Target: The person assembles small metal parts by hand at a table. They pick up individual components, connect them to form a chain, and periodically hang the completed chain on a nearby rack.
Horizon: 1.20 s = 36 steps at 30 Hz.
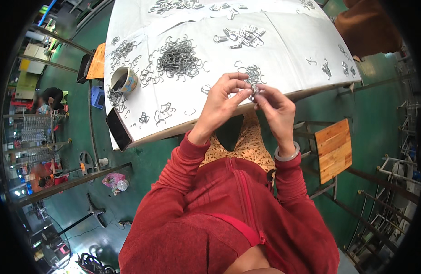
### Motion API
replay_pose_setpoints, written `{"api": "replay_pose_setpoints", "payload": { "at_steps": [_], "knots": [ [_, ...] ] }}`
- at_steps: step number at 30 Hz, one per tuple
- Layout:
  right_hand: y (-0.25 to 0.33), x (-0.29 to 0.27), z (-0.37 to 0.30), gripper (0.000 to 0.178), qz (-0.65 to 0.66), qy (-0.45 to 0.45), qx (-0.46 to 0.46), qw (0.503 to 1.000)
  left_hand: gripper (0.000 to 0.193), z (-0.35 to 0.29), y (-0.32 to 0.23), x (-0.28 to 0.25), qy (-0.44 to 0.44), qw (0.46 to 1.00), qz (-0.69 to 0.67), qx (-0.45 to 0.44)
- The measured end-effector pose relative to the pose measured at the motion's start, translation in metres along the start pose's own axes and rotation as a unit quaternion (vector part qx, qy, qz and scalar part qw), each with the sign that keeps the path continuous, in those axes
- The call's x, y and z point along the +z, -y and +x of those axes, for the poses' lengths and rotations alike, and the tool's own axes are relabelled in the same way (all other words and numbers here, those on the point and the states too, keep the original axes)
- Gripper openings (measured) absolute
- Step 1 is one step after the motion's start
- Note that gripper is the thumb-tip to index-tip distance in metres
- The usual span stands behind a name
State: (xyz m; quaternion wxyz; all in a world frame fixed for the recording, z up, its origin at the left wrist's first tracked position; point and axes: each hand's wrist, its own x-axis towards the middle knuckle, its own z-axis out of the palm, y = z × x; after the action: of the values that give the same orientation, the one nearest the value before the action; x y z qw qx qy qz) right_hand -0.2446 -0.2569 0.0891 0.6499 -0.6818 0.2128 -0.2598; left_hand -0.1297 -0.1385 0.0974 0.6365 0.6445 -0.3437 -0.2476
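Observation:
At the near edge of the white-covered table, my left hand (223,101) and my right hand (278,108) meet, fingertips pinched together on small shiny metal pieces (253,95). Their exact shape is partly hidden by the fingers. Just beyond the fingertips lies a small heap of bent wire hooks (254,73). Farther left is a large dark pile of similar hooks (177,57). Flat silvery metal clips (247,35) are scattered past my hands. One more clip (206,88) rests beside my left hand.
A round tub (132,82) lies tilted among hooks at the left. A phone (118,129) sits on the table's left corner. Small hook groups (326,69) lie to the right. A wooden stool (333,150) stands at right; a person in brown (368,27) is beyond the far right corner.

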Motion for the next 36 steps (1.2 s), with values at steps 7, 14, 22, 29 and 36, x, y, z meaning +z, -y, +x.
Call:
{"api": "replay_pose_setpoints", "payload": {
  "at_steps": [7, 14, 22, 29, 36],
  "knots": [
    [0.007, -0.011, 0.020, 0.022, -0.051, 0.103, -0.044, 0.992, 0.013, -0.011, 0.004, -0.013, 0.065, 0.990, -0.107, -0.059],
    [-0.062, -0.053, 0.157, 0.037, -0.341, 0.099, -0.238, 0.904, 0.020, -0.021, -0.020, -0.030, 0.099, 0.992, -0.068, -0.049],
    [-0.135, -0.039, 0.243, 0.032, -0.527, 0.187, -0.258, 0.788, 0.015, -0.057, 0.012, 0.011, 0.065, 0.974, -0.217, 0.005],
    [-0.055, -0.004, 0.154, 0.031, -0.236, 0.046, -0.096, 0.966, 0.017, -0.065, 0.010, 0.000, 0.018, 0.991, -0.071, 0.107],
    [0.022, 0.043, 0.011, 0.034, -0.035, 0.064, 0.026, 0.997, 0.014, -0.071, -0.003, -0.024, -0.024, 0.997, -0.021, 0.066]
  ]
}}
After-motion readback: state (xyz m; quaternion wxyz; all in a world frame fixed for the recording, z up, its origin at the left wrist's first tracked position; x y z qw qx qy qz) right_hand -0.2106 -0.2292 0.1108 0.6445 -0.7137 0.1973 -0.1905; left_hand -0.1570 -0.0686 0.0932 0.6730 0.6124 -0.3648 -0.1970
